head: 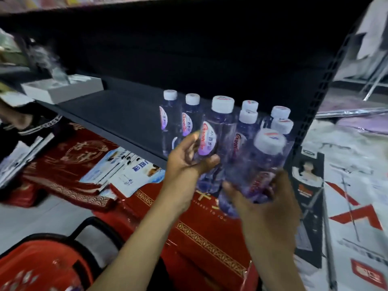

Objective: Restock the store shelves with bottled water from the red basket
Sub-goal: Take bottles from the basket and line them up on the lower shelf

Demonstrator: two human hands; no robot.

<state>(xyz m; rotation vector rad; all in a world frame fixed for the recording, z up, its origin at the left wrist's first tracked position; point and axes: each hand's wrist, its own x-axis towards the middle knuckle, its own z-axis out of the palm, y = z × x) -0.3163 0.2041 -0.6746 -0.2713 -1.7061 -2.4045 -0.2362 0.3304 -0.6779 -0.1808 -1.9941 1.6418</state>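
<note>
Bottled water in clear plastic with white caps is split between the shelf and the person's hands. Several standing bottles point(190, 118) are packed close together on the right part of the dark shelf point(117, 116), near its right upright. The left hand point(189, 162) has fingers and thumb curled round the first bottle point(219, 131), held roughly upright in front of the shelf's edge with its red and white label facing the camera. The right hand point(266, 206) grips the second bottle point(260, 164) from below, tilted just beside the first. The red basket point(31, 267) sits at lower left; its contents are too blurred to tell. A white box point(63, 89) lies at the shelf's far left, and red cartons point(199, 232) lie beneath the shelf.
</note>
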